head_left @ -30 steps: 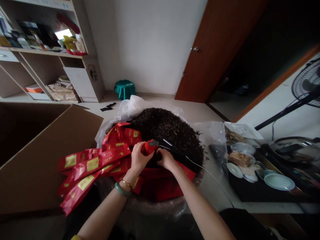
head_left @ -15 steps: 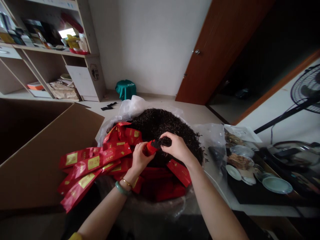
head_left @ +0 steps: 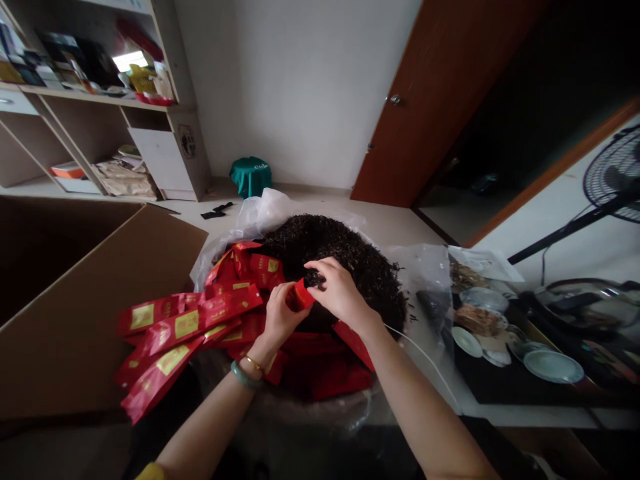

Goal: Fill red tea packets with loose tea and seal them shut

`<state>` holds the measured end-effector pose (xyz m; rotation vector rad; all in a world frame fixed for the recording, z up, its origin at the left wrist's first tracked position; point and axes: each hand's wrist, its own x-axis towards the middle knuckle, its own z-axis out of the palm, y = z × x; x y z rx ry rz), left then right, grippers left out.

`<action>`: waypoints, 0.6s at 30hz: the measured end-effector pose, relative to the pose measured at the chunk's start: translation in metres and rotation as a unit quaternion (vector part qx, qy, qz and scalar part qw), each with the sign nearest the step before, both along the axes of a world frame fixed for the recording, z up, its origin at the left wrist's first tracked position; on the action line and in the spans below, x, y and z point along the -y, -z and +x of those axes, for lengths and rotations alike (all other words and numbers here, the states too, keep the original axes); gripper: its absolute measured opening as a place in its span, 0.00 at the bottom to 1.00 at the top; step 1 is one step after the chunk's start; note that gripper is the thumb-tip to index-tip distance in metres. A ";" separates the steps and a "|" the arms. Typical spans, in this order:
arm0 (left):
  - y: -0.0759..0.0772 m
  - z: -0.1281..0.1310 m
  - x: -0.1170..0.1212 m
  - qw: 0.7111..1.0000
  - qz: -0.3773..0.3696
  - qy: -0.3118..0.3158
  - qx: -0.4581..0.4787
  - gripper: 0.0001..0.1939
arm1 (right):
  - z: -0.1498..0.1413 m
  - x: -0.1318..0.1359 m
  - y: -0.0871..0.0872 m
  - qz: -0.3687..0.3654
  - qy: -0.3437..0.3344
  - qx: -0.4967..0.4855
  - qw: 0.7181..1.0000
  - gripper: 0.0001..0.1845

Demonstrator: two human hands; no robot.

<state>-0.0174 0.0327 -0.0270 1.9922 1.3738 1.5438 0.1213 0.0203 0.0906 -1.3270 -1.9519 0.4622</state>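
My left hand (head_left: 281,312) is closed around a small red packet (head_left: 303,294), its open mouth tilted up to the right. At that mouth, my right hand (head_left: 338,288) pinches a clump of dark tea leaves (head_left: 313,277) between thumb and fingers. Beyond both hands rises a heap of loose dark tea leaves (head_left: 345,240) in a clear plastic liner (head_left: 267,205). Several red packets with yellow labels (head_left: 187,325) lie piled to the left. More red packets (head_left: 335,380) rest below my hands, partly hidden by my arms.
A large open cardboard box (head_left: 115,287) stands at the left. On the right, a dark tray (head_left: 493,390) bears shallow dishes (head_left: 553,366) and a clear tub (head_left: 484,301). A white cable (head_left: 425,357) runs beside my right forearm. A fan (head_left: 613,173) stands at far right.
My right hand has risen from beside the packet, taken a clump of tea leaves, and moved left to the packet's mouth. My left hand keeps its hold, barely moving.
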 end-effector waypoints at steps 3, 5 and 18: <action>0.000 0.001 0.000 1.000 -0.009 -0.003 0.013 0.22 | -0.006 0.001 0.005 0.011 -0.014 0.009 1.000 0.21; 0.000 0.001 0.000 0.999 -0.027 -0.001 0.023 0.23 | -0.008 0.004 0.005 0.022 -0.021 0.022 0.999 0.19; 0.004 0.004 0.002 0.988 -0.115 0.011 0.098 0.28 | 0.007 0.002 0.013 -0.040 0.026 0.020 0.999 0.20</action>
